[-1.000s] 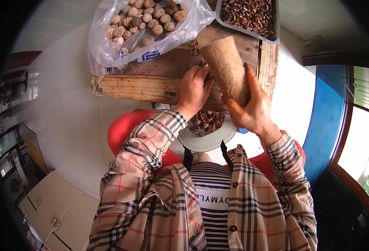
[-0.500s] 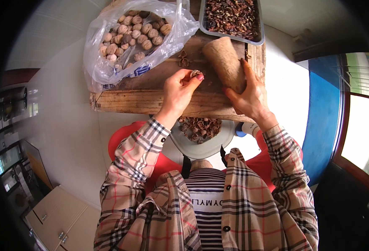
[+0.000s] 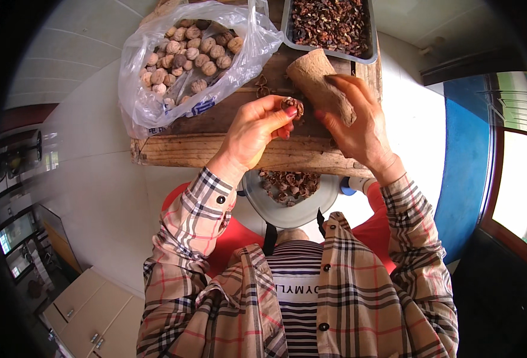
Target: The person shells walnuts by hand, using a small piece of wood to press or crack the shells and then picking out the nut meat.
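Note:
My left hand [image 3: 244,132] pinches a cracked walnut [image 3: 293,107] between thumb and fingers, above the front part of the wooden table [image 3: 216,142]. To its right, my right hand [image 3: 364,128] is wrapped over a short, thick wooden cylinder [image 3: 312,73], which lies tilted with its far end toward the back left. The fingers cover part of the cylinder's right side. Behind the left hand, a few shell pieces [image 3: 262,83] lie on the tabletop. A clear plastic bag [image 3: 131,83] of whole walnuts [image 3: 192,53] stands open at the left.
At the back right sits a clear tray [image 3: 285,28] full of dark walnut kernels [image 3: 330,24]. Below the table's front edge, between my knees, is a grey basin [image 3: 290,216] with broken shells [image 3: 290,186]. A blue panel [image 3: 466,161] stands at the right.
The walnut in my left hand has shifted slightly right and shows more. My right hand has moved further over the cylinder, its fingers now across the top.

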Demonstrator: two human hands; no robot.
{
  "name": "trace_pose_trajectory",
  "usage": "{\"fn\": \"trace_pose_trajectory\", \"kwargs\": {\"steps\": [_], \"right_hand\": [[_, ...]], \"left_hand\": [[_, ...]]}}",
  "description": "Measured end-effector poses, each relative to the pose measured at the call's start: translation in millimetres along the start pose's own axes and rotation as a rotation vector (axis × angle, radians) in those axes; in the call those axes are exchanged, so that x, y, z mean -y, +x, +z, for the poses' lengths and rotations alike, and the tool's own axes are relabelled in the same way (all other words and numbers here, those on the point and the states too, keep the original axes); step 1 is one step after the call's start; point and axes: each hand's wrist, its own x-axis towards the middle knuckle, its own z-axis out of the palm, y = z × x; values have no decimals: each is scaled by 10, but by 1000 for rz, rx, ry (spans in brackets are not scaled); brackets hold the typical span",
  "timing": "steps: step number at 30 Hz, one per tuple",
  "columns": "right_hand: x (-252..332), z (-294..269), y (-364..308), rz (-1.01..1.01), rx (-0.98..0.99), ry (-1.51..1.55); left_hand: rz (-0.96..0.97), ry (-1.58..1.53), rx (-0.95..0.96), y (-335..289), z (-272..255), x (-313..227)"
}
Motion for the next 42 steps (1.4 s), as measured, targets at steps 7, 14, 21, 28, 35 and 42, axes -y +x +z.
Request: {"fn": "trace_pose_trajectory", "kwargs": {"steps": [7,14,21,28,35,42], "right_hand": [[117,211,-38,287,155,525],[98,245,-12,328,192,590],[57,253,-6,462,204,807],[19,292,13,525,219,917],[82,294,33,525,195,740],[122,322,40,368,161,662]], "left_hand": [[24,26,16,0,63,-34],[63,53,-88,-1,66,-47],[66,50,-54,23,-4,-33],[118,130,-37,8,-56,-37],[141,97,-31,-27,-27,-86],[225,442,-141,-46,60,-111]]}}
